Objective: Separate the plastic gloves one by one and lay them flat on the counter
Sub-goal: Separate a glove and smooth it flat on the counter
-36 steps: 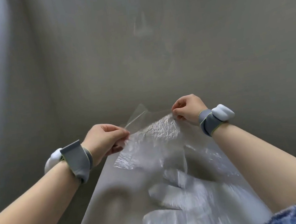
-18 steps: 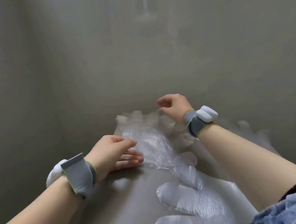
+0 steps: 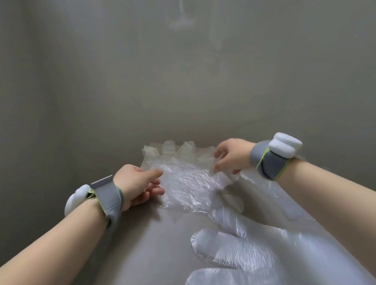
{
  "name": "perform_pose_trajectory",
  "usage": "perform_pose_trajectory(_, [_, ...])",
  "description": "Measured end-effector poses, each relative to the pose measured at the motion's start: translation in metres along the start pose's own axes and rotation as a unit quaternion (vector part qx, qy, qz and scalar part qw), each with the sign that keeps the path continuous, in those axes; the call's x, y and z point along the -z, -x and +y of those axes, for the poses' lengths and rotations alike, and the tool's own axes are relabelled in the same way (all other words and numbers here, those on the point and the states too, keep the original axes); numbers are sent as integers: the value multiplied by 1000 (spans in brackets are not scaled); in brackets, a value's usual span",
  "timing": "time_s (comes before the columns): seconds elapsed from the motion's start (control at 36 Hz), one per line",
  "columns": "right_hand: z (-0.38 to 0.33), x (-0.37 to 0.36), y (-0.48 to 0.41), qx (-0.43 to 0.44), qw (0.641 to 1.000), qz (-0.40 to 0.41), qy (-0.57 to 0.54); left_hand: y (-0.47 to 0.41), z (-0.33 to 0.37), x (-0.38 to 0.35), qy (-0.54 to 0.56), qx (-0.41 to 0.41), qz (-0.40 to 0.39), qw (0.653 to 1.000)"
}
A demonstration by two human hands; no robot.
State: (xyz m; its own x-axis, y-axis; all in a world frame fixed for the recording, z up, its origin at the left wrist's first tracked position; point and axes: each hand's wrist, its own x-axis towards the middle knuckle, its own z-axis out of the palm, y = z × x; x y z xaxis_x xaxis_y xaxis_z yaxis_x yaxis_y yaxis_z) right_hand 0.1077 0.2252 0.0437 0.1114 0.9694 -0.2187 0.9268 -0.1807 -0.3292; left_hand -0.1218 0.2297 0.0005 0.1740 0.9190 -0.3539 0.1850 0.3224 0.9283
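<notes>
Grey counter (image 3: 137,256), plastic gloves (image 3: 187,183) lying flat, grey walls (image 3: 198,81)

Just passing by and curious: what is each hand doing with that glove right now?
Left hand: open, at the edge of the top glove.
Right hand: curled at that glove; grip cannot be told.

wall (image 3: 102,81): grey, faint smudges | left wristband (image 3: 109,195): grey, white pod | right wristband (image 3: 268,159): same
</notes>
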Motion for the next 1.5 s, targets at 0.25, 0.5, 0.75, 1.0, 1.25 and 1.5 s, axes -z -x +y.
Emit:
perform_pose_trajectory(0.25, [20, -16, 19, 2, 997, 69, 30, 0, 6, -5, -35, -95, 76, 992])
perform_pose_trajectory(0.5, [19, -21, 36, 16, 992, 119, -33, 7, 6, 1, 125, -111, 105, 980])
perform_pose_trajectory(0.75, [1, -37, 45, 90, 993, 63, -41, 23, 18, -7, 203, -85, 35, 975])
perform_pose_trajectory(1.0, [11, -44, 34, 78, 993, 68, 52, 28, -1, 7, 119, -80, 44, 989])
perform_pose_trajectory(1.25, [22, -41, 20, -1, 990, 137, 28, 33, -5, 6, 101, -86, 29, 991])
perform_pose_trajectory(1.5, [6, -50, 17, 86, 991, 105, 13, 32, -8, 3, 109, -85, 28, 990])
